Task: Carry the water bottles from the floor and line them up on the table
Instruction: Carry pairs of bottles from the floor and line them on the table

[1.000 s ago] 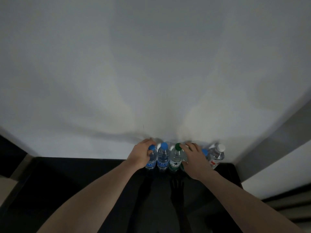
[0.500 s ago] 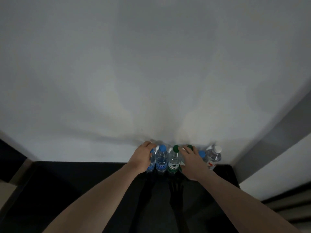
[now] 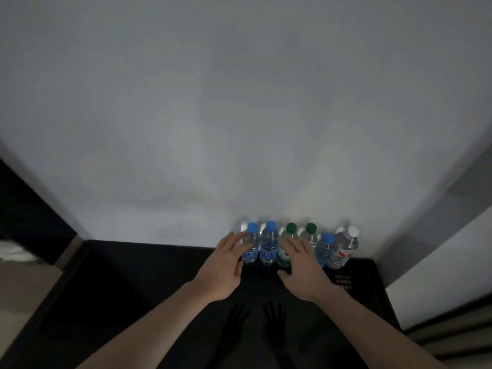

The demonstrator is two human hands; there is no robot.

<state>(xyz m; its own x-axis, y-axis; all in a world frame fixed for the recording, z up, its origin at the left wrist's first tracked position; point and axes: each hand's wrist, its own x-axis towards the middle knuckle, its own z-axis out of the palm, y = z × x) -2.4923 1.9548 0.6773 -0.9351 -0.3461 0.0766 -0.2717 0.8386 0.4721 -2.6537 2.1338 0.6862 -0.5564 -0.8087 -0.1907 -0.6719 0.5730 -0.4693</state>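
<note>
Several water bottles stand upright in a row along the back edge of the black table [image 3: 138, 283], against the white wall. From the left: two blue-capped bottles [image 3: 251, 243] [image 3: 269, 245], two green-capped bottles [image 3: 288, 235] [image 3: 310, 234], a shorter blue-capped bottle [image 3: 326, 249] and a white-capped bottle [image 3: 344, 249]. My left hand [image 3: 226, 265] hovers just in front of the leftmost bottle with fingers spread and straight, holding nothing. My right hand [image 3: 299, 267] is spread in front of the green-capped bottles, hiding their lower parts, and holds nothing.
The white wall [image 3: 239, 115] rises right behind the bottles. A grey wall corner [image 3: 439, 209] stands to the right of the table. The table's left edge meets a beige floor strip [image 3: 32, 278]. A small printed label [image 3: 343, 282] lies on the table near the white-capped bottle.
Both hands have let go of the bottles they gripped and drawn back toward me with fingers spread. The second green-capped bottle now stands uncovered in the row.
</note>
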